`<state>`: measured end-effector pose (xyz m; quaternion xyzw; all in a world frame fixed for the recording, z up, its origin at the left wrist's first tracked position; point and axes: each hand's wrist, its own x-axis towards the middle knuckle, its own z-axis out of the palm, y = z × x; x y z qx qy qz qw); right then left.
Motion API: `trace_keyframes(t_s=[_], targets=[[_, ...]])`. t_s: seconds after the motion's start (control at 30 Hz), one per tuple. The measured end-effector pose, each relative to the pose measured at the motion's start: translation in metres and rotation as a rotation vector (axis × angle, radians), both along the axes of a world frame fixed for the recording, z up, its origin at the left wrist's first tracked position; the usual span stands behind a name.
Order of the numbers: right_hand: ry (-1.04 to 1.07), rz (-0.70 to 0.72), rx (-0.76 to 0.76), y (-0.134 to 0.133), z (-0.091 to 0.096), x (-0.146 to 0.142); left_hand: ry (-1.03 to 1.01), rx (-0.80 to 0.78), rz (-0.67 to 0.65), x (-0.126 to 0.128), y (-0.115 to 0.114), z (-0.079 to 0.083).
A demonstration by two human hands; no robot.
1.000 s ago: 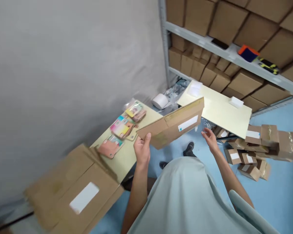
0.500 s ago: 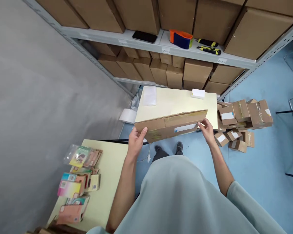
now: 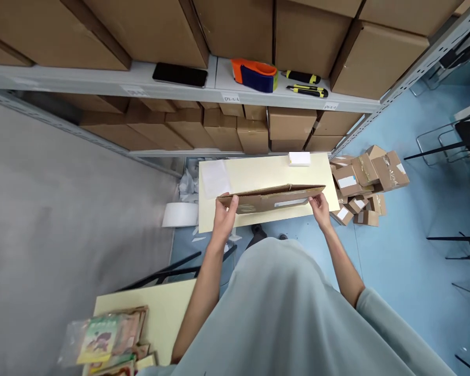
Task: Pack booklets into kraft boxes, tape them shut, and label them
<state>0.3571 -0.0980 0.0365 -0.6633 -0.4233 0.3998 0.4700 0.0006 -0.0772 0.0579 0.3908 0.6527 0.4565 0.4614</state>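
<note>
A flattened cardboard box (image 3: 258, 202) with a white label on its near face is held between my two hands, above the front part of the pale yellow table (image 3: 258, 172). At its left end my left hand (image 3: 224, 211) is closed, thumb on the near face. My right hand (image 3: 319, 208) pinches the right end close to the label. The upper edge of the cardboard stands slightly apart in the middle. Beyond it on the table lie a white sheet (image 3: 215, 178) at the left and a small white box (image 3: 299, 159) at the back.
A metal shelf (image 3: 172, 90) full of cartons stands behind, carrying a phone (image 3: 180, 75), a strap roll (image 3: 254, 75) and two box cutters (image 3: 307, 91). Taped boxes (image 3: 370, 172) are piled on the floor at right. Packaged books (image 3: 102, 339) lie on a second table (image 3: 160, 303).
My view has turned left and nearer the shelf. The cardboard now hangs over the table, tipped so that less of its near face shows. Both hands still grip it.
</note>
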Motion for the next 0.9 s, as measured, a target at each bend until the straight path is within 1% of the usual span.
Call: trace_keyframes(t_s=[0.1,0.2,0.27,0.33,0.43,0.53,0.63,0.73,0.8,0.9], targets=[[-0.004,-0.002,-0.004,0.009,0.004,-0.012,-0.024,-0.025,-0.025,-0.006,0.024,0.003],[-0.008,0.053,-0.026,0.013,0.011,-0.028,-0.032,-0.087,-0.068,-0.011,0.041,0.003],[-0.023,0.099,-0.053,0.013,0.014,-0.04,-0.029,-0.115,-0.149,-0.011,0.048,0.0],[-0.05,0.114,-0.082,0.012,0.017,-0.051,-0.024,-0.133,-0.245,-0.009,0.052,-0.005],[-0.092,0.096,-0.15,0.013,0.023,-0.059,-0.005,-0.143,-0.324,-0.003,0.051,-0.013],[-0.15,0.092,-0.243,0.023,0.033,-0.054,0.04,-0.133,-0.362,-0.005,0.044,-0.014],[-0.291,0.166,-0.303,0.043,0.047,-0.043,0.181,-0.17,-0.397,-0.012,0.032,-0.004],[-0.489,0.327,-0.301,0.064,0.058,-0.034,0.371,-0.265,-0.433,-0.018,0.019,0.011],[-0.636,0.41,-0.283,0.073,0.063,-0.03,0.471,-0.309,-0.463,-0.017,0.013,0.018],[-0.811,0.43,-0.261,0.078,0.068,-0.025,0.623,-0.298,-0.451,-0.008,0.012,0.028]])
